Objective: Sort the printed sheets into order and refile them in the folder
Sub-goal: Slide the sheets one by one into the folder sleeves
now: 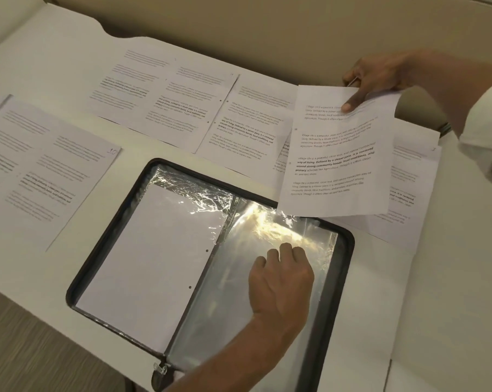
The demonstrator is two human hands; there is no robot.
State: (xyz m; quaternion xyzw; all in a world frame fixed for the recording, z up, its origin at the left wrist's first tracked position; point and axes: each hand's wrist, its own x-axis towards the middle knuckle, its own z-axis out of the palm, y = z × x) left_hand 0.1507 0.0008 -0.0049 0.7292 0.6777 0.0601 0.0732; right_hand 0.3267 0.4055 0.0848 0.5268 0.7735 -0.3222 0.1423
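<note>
An open black zip folder (106,236) lies near the table's front edge, with clear plastic sleeves inside. Its left sleeve holds a blank-looking white sheet (154,264). My left hand (281,278) rests on the shiny right sleeve (267,321) with its fingers curled under. My right hand (372,77) pinches the top edge of a printed sheet (338,154) and holds it lifted above the folder's far right corner. Several other printed sheets (165,97) lie spread in a row across the table behind the folder.
A sheet marked 10 (52,171) lies left of the folder, overlapping others. More sheets (406,193) lie under the held one at the right. The white table (437,306) ends at a beige wall behind and drops to wood-look floor (27,349) at the front left.
</note>
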